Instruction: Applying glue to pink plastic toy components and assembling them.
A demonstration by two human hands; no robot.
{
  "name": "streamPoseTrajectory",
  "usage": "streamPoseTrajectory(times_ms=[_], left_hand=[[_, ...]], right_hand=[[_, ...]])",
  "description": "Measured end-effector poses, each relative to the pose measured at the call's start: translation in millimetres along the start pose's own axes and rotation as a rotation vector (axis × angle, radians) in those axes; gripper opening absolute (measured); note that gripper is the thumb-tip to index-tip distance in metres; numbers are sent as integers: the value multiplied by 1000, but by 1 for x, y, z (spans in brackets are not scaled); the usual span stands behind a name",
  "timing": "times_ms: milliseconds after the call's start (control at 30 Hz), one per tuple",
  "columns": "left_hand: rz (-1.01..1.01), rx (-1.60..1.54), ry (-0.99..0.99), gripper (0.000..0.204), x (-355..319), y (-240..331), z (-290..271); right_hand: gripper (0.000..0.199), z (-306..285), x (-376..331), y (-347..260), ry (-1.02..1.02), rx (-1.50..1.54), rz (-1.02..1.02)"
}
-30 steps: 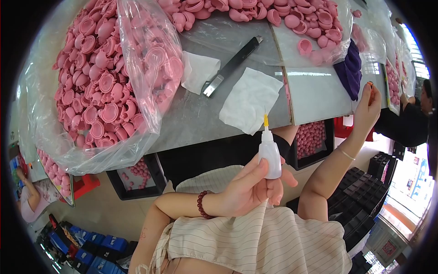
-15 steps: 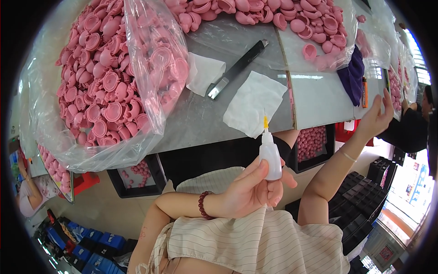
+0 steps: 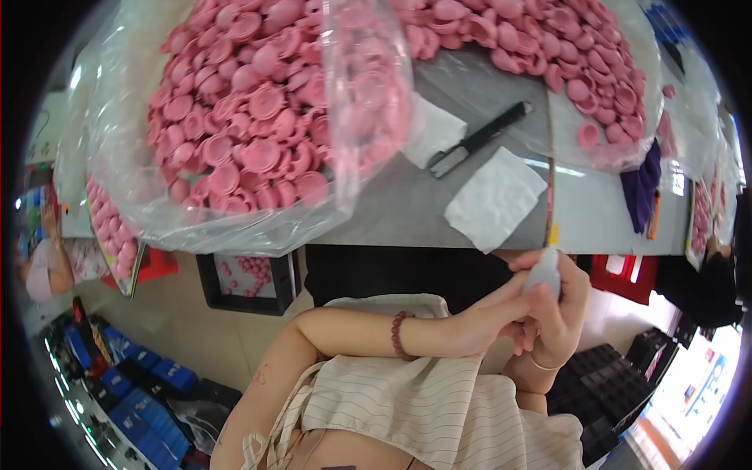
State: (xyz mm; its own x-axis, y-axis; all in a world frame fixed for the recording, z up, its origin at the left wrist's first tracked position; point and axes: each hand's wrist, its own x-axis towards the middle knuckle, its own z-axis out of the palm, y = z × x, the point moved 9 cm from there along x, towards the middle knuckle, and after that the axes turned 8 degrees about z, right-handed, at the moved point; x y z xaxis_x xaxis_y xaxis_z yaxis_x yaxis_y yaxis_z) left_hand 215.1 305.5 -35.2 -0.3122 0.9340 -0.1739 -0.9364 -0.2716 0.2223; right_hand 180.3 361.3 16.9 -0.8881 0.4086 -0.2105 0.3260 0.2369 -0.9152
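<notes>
A small white squeeze bottle (image 3: 543,272) with a yellow needle-type tip (image 3: 554,233) stands upright at the table's front edge, right of centre. My left hand (image 3: 501,315), a beaded bracelet at its wrist, is closed on the bottle. My right hand (image 3: 565,312), a bangle at its wrist, wraps the bottle from the other side. Fingers of both hands overlap, hiding the bottle's lower part. On the table beyond lie a white cloth (image 3: 497,200), a second white cloth (image 3: 435,131) and a slim black tool with a metallic end (image 3: 482,138).
A clear plastic bag (image 3: 235,239) of pink rounded shells (image 3: 262,157) fills the table's left. More pink shells (image 3: 548,39) lie at the back. A purple cloth (image 3: 642,188) and an orange stick (image 3: 653,215) lie right. Below stands a black bin (image 3: 211,286); people work at both sides.
My right hand has come in from the right and joined my left hand at the bottle. Left hand and bottle have moved right. The whole view has shifted.
</notes>
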Motion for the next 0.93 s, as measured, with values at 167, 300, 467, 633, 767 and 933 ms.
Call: streamPoseTrajectory(times_ms=[167,300,467,633,767,933], left_hand=[[142,696,-243,30,-7,35,17],[556,1267,-461,15,-62,98,50],[1276,1849,785,15,-142,232,39],[1129,2058,1076,17,-149,258,9],[1083,1946,1049,15,-148,260,-4],[1645,1669,1062,13,-184,260,9]], right_hand=[[31,-30,9,3,227,224,36],[38,-24,22,-17,162,207,-141],[34,-42,36,5,328,466,-263],[30,-34,22,-16,471,208,-467],[32,-36,18,-18,604,191,-544],[34,-39,22,-11,556,251,-461]])
